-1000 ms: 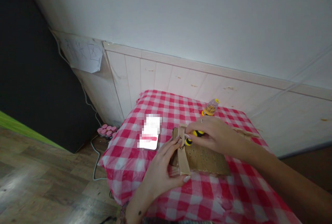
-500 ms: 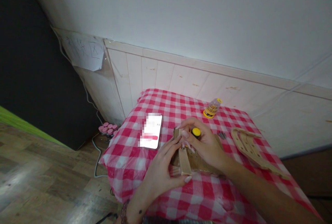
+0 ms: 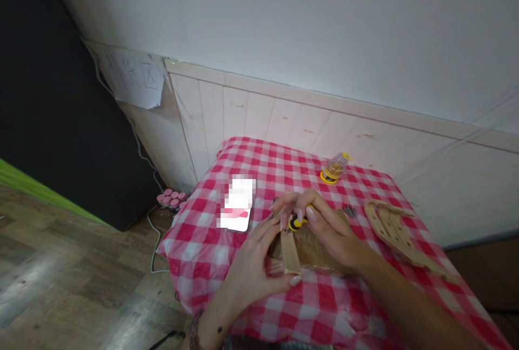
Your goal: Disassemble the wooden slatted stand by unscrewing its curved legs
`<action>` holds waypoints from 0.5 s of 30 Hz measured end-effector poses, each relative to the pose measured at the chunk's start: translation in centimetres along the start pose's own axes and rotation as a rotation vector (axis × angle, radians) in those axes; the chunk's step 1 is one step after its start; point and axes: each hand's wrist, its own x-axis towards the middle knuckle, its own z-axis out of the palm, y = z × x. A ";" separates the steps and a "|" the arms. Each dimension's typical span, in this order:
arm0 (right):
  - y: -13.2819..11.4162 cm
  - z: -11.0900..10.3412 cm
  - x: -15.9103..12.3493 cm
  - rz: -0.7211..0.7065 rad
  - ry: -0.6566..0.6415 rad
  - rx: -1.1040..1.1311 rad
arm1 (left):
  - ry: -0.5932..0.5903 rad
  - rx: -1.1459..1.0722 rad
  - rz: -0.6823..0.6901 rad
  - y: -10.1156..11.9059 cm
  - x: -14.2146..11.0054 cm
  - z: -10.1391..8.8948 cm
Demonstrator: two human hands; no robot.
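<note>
My left hand [image 3: 253,263] is closed around a pale wooden bar [image 3: 291,258], its thumb at the near end and its fingers along the far part. My right hand [image 3: 328,228] pinches a short black-and-yellow screwdriver [image 3: 298,223] over the bar's far end, where a small metal piece shows; the screwdriver's tip is hidden. Beneath both hands lies a brown board [image 3: 318,252] dotted with small holes. A little heap of screws [image 3: 350,211] is just beyond my right hand.
Curved wooden pieces with holes [image 3: 391,231] lie on the right of the checked tablecloth [image 3: 275,155]. A clear case with a yellow base [image 3: 335,168] stands near the wall. Left of my hands is a lit phone [image 3: 240,204]. Pink-topped containers [image 3: 171,198] and a cable sit on the floor.
My right hand has turned about the screwdriver, whose round yellow end faced up before and now tilts toward the right palm. My left hand keeps its hold on the wooden bar.
</note>
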 end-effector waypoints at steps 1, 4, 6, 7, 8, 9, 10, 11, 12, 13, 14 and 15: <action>-0.1 0.0 -0.2 -0.010 -0.038 0.005 | 0.000 -0.002 0.007 -0.1 0.0 0.0; 0.0 0.0 -0.3 -0.040 -0.095 0.054 | -0.009 -0.012 0.028 -0.3 0.0 0.1; 0.3 0.0 -0.4 -0.046 -0.068 0.094 | -0.009 -0.012 0.026 -0.4 -0.1 0.1; 0.5 0.1 -0.4 -0.045 -0.043 0.102 | -0.008 -0.008 0.026 -0.4 -0.1 0.1; 0.7 0.1 -0.4 -0.040 -0.021 0.099 | -0.006 -0.004 0.026 -0.4 -0.1 0.1; 0.9 0.2 -0.4 -0.033 -0.004 0.092 | -0.004 0.000 0.025 -0.4 -0.1 0.1; 1.0 0.2 -0.4 -0.029 0.008 0.090 | -0.003 0.003 0.023 -0.3 -0.1 0.1; 1.1 0.3 -0.4 -0.023 0.014 0.098 | -0.005 0.005 0.018 -0.3 0.0 0.1; 1.1 0.3 -0.4 -0.008 0.015 0.114 | -0.010 0.006 0.012 -0.2 0.0 0.0; 1.2 0.4 -0.4 0.016 0.018 0.132 | -0.018 0.007 0.006 -0.1 0.0 0.0; 1.1 0.4 -0.4 0.047 0.020 0.145 | -0.022 0.007 0.002 0.0 0.1 -0.1; 1.1 0.4 -0.3 0.077 0.020 0.142 | -0.021 0.005 0.000 0.1 0.1 -0.1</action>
